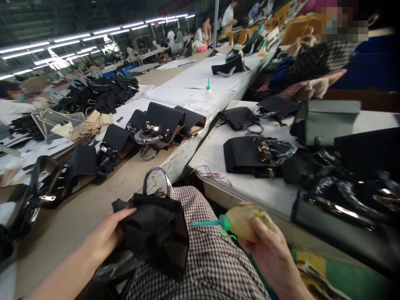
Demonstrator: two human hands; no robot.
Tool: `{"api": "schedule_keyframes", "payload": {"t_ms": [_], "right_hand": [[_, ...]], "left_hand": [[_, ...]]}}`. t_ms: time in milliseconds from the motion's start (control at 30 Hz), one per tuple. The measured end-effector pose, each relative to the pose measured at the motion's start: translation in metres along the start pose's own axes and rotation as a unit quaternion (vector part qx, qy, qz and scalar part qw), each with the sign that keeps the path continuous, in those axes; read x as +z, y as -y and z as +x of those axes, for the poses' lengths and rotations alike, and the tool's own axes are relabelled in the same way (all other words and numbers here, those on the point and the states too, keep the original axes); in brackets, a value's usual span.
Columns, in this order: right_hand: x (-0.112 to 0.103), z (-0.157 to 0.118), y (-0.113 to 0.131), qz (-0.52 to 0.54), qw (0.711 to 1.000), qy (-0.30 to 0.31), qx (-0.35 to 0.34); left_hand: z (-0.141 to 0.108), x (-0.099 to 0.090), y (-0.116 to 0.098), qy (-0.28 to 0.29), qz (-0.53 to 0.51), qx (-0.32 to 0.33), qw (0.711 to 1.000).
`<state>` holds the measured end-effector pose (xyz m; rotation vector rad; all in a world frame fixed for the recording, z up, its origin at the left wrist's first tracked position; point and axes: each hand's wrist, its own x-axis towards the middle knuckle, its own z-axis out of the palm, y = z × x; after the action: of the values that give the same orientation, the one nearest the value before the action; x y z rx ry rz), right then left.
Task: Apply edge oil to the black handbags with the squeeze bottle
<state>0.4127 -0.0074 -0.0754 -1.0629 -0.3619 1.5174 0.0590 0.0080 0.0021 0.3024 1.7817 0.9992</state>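
Note:
A black handbag (pixel 156 233) with a plastic-wrapped handle rests on my lap over checkered cloth, its lining partly showing. My left hand (pixel 114 229) grips black material at the bag's left side, thumb on top. To the right of the bag, my right hand (pixel 268 246) is wrapped round a yellowish squeeze bottle (pixel 246 221) with a green cap and a long green nozzle. The nozzle points left toward the bag's open side; a small gap appears between its tip and the bag.
Black handbags (pixel 162 123) line the left table (pixel 125 179); more bags (pixel 246 154) lie on the right table (pixel 259 187). Another glue-type bottle (pixel 208 91) stands farther back. A person in checkered sleeves (pixel 321 60) sits at the upper right. Others work in the background.

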Motion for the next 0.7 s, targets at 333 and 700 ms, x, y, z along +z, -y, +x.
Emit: {"api": "schedule_keyframes", "payload": {"t_ms": [333,700], "right_hand": [[-0.016,0.034,-0.003,-0.285,0.949,0.013,-0.136],[-0.004,0.076,-0.015,-0.442,0.857,0.056,-0.258]], "left_hand": [[0.096,0.046,-0.009,0.093,-0.014,-0.030,0.995],[0.097,0.042,-0.006,0.100,-0.022,-0.034,0.994]]}}
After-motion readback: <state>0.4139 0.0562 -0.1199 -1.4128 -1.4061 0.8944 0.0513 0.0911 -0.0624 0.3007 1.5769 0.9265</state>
